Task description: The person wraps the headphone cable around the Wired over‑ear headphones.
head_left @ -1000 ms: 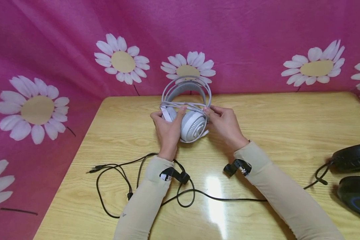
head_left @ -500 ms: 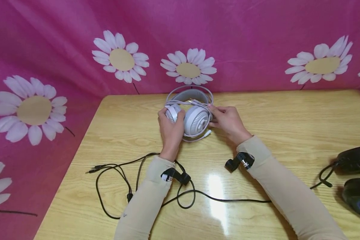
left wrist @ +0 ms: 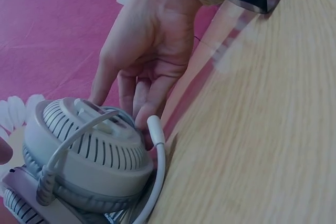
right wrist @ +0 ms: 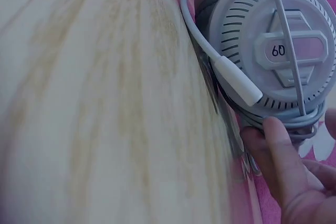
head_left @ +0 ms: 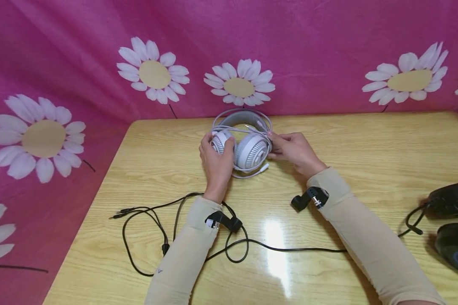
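A white headset (head_left: 252, 153) with grey ear cushions rests at the back of the table, its headband toward the pink cloth. Its own pale cable (head_left: 223, 127) is looped around the headband and ear cups. My left hand (head_left: 217, 163) grips the left ear cup, thumb over its inner side. At the other side, my right hand (head_left: 295, 152) holds the headset's edge, fingers against the cable loops beside the right ear cup (right wrist: 278, 45). A short boom microphone (right wrist: 239, 82) curves out under that cup, close to the tabletop.
Black headphones (head_left: 452, 199) lie at the right edge of the wooden table (head_left: 366, 152). Their black cable (head_left: 290, 249) runs left under both forearms, with plugs (head_left: 124, 212) at the left. A pink flowered cloth (head_left: 309, 55) hangs behind the table.
The headset has come down slightly to the right, and its headband has tipped back toward the table. Both hands have stayed on it and moved along.
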Action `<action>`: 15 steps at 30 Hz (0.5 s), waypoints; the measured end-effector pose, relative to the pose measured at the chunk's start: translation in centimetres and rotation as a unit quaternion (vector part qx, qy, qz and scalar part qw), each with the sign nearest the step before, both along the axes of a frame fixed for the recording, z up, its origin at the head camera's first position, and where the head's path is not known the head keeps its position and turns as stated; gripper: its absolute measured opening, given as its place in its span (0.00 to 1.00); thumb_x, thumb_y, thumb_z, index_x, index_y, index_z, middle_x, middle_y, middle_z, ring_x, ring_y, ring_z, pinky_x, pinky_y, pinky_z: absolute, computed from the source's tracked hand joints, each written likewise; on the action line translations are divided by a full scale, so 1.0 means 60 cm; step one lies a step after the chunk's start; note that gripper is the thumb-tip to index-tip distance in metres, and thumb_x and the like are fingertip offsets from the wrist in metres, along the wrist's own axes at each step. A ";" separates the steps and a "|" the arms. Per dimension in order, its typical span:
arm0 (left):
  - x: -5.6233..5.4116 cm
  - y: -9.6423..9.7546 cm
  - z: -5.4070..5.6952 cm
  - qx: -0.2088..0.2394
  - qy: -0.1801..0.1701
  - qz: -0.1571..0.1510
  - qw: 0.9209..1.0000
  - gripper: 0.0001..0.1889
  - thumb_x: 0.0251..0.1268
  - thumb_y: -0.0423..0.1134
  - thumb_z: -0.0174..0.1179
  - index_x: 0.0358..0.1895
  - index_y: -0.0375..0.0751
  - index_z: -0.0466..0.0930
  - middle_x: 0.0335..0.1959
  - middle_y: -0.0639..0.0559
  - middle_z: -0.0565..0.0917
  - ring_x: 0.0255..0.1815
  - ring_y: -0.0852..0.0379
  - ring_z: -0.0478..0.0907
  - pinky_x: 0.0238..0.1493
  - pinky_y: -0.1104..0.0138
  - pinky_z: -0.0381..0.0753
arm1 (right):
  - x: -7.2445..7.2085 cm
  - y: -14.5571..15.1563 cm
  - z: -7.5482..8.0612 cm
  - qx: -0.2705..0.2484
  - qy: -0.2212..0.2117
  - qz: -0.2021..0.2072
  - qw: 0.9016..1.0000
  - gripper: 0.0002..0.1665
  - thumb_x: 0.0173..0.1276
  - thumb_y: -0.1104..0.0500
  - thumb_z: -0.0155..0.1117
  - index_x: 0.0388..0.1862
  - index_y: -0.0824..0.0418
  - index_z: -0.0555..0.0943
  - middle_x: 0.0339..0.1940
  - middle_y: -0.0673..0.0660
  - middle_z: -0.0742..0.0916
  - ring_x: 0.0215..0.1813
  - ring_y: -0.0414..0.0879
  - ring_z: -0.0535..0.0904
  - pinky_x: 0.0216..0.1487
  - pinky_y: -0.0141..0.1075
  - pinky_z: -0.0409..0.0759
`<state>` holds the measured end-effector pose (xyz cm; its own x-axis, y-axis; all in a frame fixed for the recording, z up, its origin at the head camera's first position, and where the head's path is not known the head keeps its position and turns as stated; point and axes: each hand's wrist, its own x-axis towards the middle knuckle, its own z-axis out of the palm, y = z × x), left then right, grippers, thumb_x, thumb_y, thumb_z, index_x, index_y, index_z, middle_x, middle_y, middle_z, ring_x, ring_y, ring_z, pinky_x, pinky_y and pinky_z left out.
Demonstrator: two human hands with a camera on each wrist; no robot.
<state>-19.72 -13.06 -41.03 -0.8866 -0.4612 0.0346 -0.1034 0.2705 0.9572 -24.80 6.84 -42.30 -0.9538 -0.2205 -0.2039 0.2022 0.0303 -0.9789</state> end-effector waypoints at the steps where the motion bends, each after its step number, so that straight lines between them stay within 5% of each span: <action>1: -0.001 -0.001 0.001 0.001 0.003 0.001 1.000 0.37 0.63 0.52 0.64 0.75 0.45 0.65 0.71 0.44 0.71 0.70 0.46 0.70 0.73 0.53 0.69 | 0.001 0.001 0.001 -0.003 0.002 0.003 1.000 0.34 0.79 0.50 0.60 0.69 0.78 0.73 0.37 0.49 0.92 0.39 0.34 0.90 0.51 0.34 0.87; 8: -0.002 -0.004 0.002 -0.003 0.010 0.001 1.000 0.36 0.63 0.51 0.64 0.73 0.45 0.66 0.71 0.44 0.71 0.70 0.46 0.70 0.73 0.53 0.69 | 0.005 0.005 0.004 0.004 0.009 0.008 1.000 0.33 0.80 0.51 0.59 0.69 0.77 0.73 0.38 0.49 0.91 0.41 0.34 0.90 0.54 0.35 0.87; 15: -0.002 -0.009 0.003 -0.008 0.020 0.011 1.000 0.34 0.62 0.48 0.63 0.71 0.45 0.67 0.71 0.44 0.71 0.72 0.44 0.68 0.73 0.52 0.68 | 0.013 0.011 0.013 0.067 0.024 0.018 0.997 0.32 0.80 0.49 0.57 0.71 0.72 0.74 0.58 0.65 0.87 0.44 0.34 0.88 0.56 0.39 0.87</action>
